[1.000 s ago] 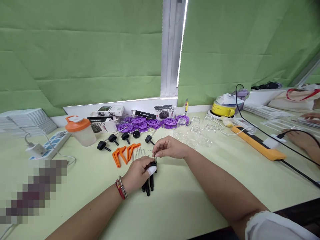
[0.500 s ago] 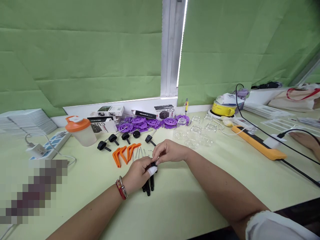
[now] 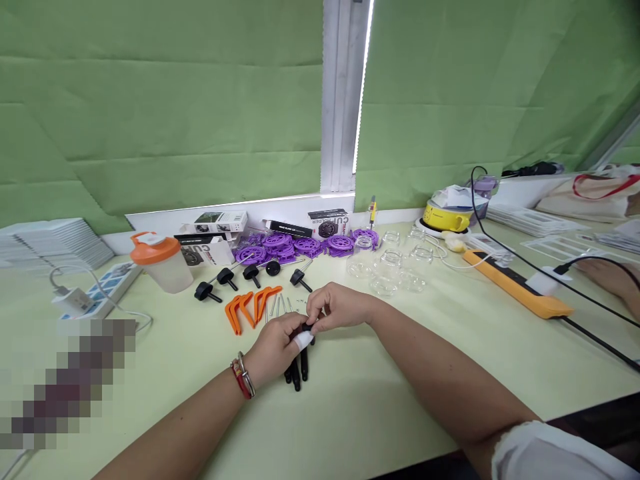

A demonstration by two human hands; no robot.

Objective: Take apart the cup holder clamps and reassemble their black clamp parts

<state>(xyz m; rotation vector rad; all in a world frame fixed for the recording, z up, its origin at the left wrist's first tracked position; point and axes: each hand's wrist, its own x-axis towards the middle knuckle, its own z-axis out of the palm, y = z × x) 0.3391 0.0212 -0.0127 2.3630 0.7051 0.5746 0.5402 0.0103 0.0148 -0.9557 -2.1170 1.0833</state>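
My left hand (image 3: pixel 280 343), its thumb wrapped in white, is closed around a small black part (image 3: pixel 307 327), mostly covered by the fingers. From the right, my right hand (image 3: pixel 334 308) pinches at the top of the same part, fingertips against it. Under and below the left hand lie several black handles (image 3: pixel 296 375) on the table. Just beyond the hands are thin metal rods (image 3: pixel 277 305) and tiny metal pieces (image 3: pixel 301 303). Orange angled brackets (image 3: pixel 246 308) lie left of the rods. Black knobs with stems (image 3: pixel 251 275) stand in a loose row behind them.
Purple openwork discs (image 3: pixel 280 247) and printed boxes (image 3: pixel 213 250) line the back. Clear glass cups (image 3: pixel 391 263) stand right of centre. A shaker bottle (image 3: pixel 173 270) is at left, an orange power strip (image 3: pixel 520 287) at right. Another person's arm (image 3: pixel 613 280) rests at the far right.
My right hand has shifted very slightly down at the black part, its fingers bent a little differently. The left hand stays in place.
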